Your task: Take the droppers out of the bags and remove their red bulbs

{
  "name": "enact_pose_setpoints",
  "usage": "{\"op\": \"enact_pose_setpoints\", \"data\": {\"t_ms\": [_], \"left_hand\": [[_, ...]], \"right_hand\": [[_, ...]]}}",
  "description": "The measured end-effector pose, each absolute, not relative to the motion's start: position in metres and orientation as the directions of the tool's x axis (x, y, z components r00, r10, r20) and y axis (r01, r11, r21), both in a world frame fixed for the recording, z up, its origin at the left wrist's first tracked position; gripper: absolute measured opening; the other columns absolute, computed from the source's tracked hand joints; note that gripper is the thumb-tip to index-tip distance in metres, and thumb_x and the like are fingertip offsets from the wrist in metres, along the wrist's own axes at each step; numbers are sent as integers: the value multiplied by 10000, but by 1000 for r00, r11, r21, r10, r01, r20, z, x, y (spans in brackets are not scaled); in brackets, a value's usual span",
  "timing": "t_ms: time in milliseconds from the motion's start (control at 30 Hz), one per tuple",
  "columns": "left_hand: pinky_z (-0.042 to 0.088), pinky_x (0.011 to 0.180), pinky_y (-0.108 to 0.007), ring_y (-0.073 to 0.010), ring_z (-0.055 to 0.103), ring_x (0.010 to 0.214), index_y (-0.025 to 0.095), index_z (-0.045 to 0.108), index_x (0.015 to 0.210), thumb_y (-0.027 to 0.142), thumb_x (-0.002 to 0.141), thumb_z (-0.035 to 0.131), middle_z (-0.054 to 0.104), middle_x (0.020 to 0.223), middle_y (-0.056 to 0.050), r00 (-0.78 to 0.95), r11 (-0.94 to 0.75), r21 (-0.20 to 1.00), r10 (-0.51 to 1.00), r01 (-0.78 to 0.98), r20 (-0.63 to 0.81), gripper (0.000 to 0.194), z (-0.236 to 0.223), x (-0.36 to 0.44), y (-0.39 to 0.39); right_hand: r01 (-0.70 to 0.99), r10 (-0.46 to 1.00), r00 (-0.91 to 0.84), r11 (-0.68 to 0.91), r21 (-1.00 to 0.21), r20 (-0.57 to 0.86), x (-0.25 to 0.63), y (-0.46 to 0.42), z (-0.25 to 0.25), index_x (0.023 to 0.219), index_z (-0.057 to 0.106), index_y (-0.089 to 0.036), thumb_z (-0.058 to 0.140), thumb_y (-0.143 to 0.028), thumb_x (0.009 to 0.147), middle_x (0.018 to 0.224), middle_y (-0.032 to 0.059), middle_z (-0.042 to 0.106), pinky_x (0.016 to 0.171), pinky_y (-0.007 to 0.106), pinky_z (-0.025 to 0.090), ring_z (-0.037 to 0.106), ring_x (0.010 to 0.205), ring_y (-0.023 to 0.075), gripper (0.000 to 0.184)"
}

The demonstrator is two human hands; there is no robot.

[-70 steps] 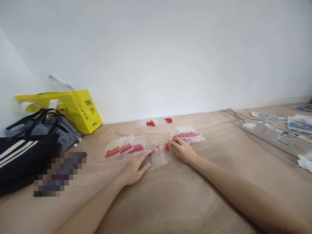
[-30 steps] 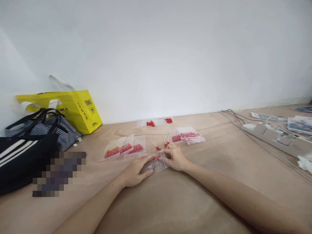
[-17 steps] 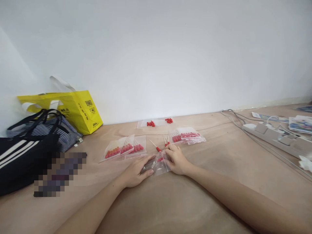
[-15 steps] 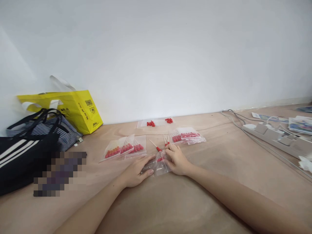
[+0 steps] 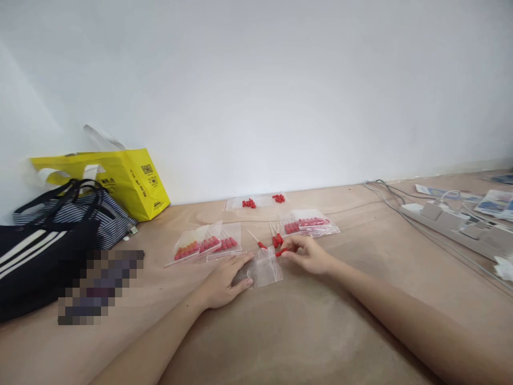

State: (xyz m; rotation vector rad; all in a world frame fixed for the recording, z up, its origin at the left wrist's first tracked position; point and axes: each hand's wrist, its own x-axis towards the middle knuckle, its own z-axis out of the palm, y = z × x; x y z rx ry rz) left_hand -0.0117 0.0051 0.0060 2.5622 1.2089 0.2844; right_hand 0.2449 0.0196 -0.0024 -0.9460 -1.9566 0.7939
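left hand point(image 5: 227, 280): laid on the desk point(image 5: 256, 342), fingers spread and thumb apart, apparently touching the left side of a clear zip-seal bag point(image 5: 267, 271). right hand point(image 5: 308, 255): fingers pinched on a small red piece point(image 5: 282, 252), which sits just beside the bag's upper right edge; from where i stand i cannot tell whether a stick extends from it, or whether the bag's mouth is parted. beyond the bag lie a loose red-headed stick point(image 5: 256, 239) and a small cluster of red-headed sticks point(image 5: 276, 236). recommendations, in my judgement: press the bag's side lightly but firmly, since thin film probably slides and creases; pinch the red piece without squeezing; lift it clear of the film edge, which could snag.
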Motion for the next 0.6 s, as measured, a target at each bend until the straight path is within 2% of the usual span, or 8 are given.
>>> {"op": "enact_pose_setpoints", "data": {"t_ms": [67, 133, 233, 333, 433, 600], "left_hand": [[279, 1013, -394, -219, 339, 1221, 208, 339, 1276, 430, 819, 411, 371, 1341, -61, 629, -605, 354, 775, 713, 57, 514, 5, -14, 6], [271, 1018, -398, -217, 334, 1224, 215, 357, 1265, 435, 813, 422, 369, 1343, -57, 630, -606, 360, 774, 709, 62, 508, 4, -16, 8], [269, 1019, -402, -214, 334, 1224, 226, 375, 1253, 441, 805, 436, 372, 1341, -55, 631, -607, 363, 773, 707, 66, 501, 3, -18, 10], [270, 1016, -406, -213, 333, 1225, 236, 376, 1253, 434, 804, 443, 370, 1342, -54, 640, -616, 363, 766, 700, 67, 496, 3, -19, 10], [252, 1023, -413, -209, 307, 1241, 259, 362, 1267, 400, 819, 428, 341, 1360, -45, 666, -641, 346, 744, 685, 61, 474, 4, -19, 10], [195, 1028, -472, -228, 252, 1266, 327, 333, 1282, 331, 846, 390, 278, 1392, -19, 706, -680, 295, 708, 672, 26, 440, 6, -18, 7]], "right_hand": [[283, 857, -271, 507, -814, 439, 261, 26, 4, 748, 539, -173, 553, -337, 742, 730, 14, 599, 635, 257, 419, 547, 670, 127, 164], [253, 861, -71, 503, -826, 503, 272, 34, 10, 750, 519, -178, 550, -360, 740, 697, 7, 588, 623, 258, 417, 551, 658, 128, 186], [322, 817, 113, 509, -799, 566, 273, 42, 15, 764, 512, -182, 549, -382, 734, 681, 7, 587, 600, 258, 409, 548, 639, 132, 206], [498, 778, 77, 512, -700, 624, 253, 47, 8, 728, 528, -184, 528, -344, 744, 687, 18, 606, 652, 281, 397, 546, 672, 147, 161], [725, 776, -53, 462, -510, 628, 227, 50, -6, 703, 551, -190, 536, -288, 741, 745, 20, 634, 773, 337, 320, 535, 771, 173, 106], [873, 813, -177, 391, -294, 555, 203, 57, -16, 750, 591, -197, 514, -326, 780, 785, 34, 645, 755, 351, 227, 496, 816, 192, 153]]}}
